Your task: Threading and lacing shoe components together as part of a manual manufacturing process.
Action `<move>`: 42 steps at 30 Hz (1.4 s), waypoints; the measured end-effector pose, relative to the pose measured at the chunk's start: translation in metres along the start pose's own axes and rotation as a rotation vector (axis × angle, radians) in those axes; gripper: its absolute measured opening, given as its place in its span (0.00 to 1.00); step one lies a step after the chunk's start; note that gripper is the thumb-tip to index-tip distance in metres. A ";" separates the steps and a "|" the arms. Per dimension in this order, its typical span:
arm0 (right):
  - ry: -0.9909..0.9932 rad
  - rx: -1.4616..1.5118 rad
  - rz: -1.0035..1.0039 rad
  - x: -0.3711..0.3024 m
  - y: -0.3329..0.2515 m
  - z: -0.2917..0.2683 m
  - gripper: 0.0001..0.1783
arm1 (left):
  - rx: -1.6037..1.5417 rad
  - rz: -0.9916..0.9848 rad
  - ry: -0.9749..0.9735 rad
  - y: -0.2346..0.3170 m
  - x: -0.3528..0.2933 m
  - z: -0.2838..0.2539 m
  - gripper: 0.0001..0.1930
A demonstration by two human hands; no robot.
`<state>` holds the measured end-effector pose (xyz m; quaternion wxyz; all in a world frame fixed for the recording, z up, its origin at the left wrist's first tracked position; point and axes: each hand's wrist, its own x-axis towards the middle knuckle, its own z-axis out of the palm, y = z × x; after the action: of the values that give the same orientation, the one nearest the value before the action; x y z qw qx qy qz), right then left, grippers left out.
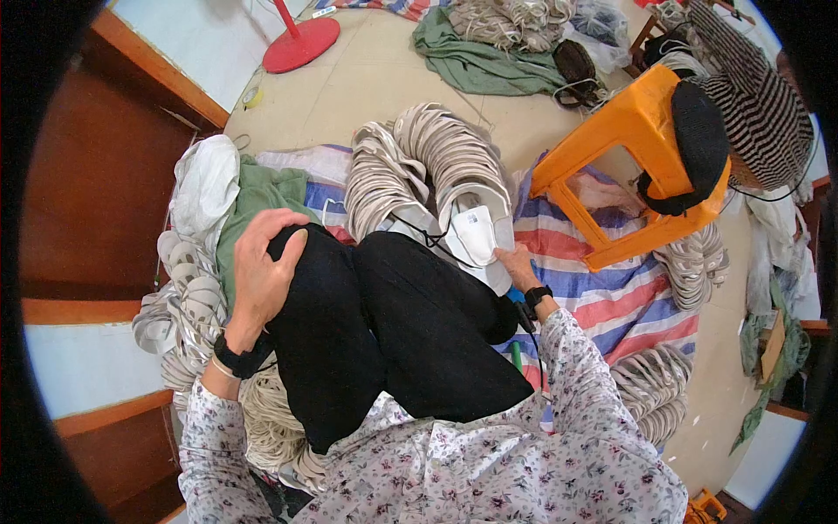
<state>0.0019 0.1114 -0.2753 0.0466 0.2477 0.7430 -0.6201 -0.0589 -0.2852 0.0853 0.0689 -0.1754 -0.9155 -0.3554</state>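
My left hand [266, 269] lies over my left knee on black trousers [336, 349], thumb apart from the other fingers, holding nothing. Beyond my knees two long rows of nested off-white shoe pieces [449, 148] stand on the striped sheet. At the near end of the right-hand row sits a white shoe piece [474, 234] with a small printed mark. The fingers of my right hand [521, 269] are closed at that piece's right edge; part of the grip is hidden. Black cords cross in front of the rows. Each wrist has a black band.
An orange plastic stool [602, 157] lies tipped at the right, a black strapped pad on it. More shoe-piece bundles [196, 293] flank me on both sides. A red round base [301, 45] stands far left, near tape [252, 97]. Green cloth [463, 61] lies at the back.
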 end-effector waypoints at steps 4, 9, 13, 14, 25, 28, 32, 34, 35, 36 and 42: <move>0.014 -0.152 -0.098 -0.024 -0.052 -0.005 0.15 | 0.056 -0.002 -0.016 -0.006 -0.007 -0.008 0.09; 0.108 -0.514 -0.246 -0.040 -0.087 -0.057 0.12 | 0.019 0.053 0.053 -0.012 -0.005 0.002 0.09; 0.135 -0.711 -0.419 -0.067 -0.150 -0.082 0.11 | 0.029 0.086 0.097 -0.022 -0.011 0.005 0.10; 0.147 -0.719 -0.473 -0.080 -0.173 -0.083 0.10 | 0.047 0.085 0.106 -0.025 -0.014 0.004 0.10; 0.505 -1.276 -0.944 -0.178 -0.321 -0.072 0.21 | -0.061 0.151 0.160 -0.020 -0.008 0.034 0.13; 0.465 -1.485 -1.118 -0.232 -0.307 -0.021 0.24 | -0.081 0.265 0.211 -0.011 -0.011 0.026 0.14; 0.515 -1.501 -1.085 -0.263 -0.296 -0.017 0.22 | -0.182 0.358 0.249 0.038 0.007 0.041 0.15; 0.502 -1.363 -1.084 -0.257 -0.282 -0.005 0.22 | -0.190 0.440 0.163 0.046 0.013 0.044 0.16; 0.504 -1.255 -1.151 -0.250 -0.271 0.010 0.22 | -0.164 0.393 0.120 0.044 0.016 0.039 0.17; 0.514 -1.326 -1.157 -0.255 -0.267 0.023 0.23 | -0.235 0.380 0.085 0.051 0.018 0.036 0.16; 0.448 -1.352 -1.152 -0.275 -0.259 0.048 0.24 | -0.085 0.471 -0.081 0.063 0.062 0.085 0.15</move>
<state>0.1205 -0.0471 0.0501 -0.2801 -0.1267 0.9480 0.0821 -0.0935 -0.1678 0.0775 0.1058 -0.4008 -0.8357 -0.3603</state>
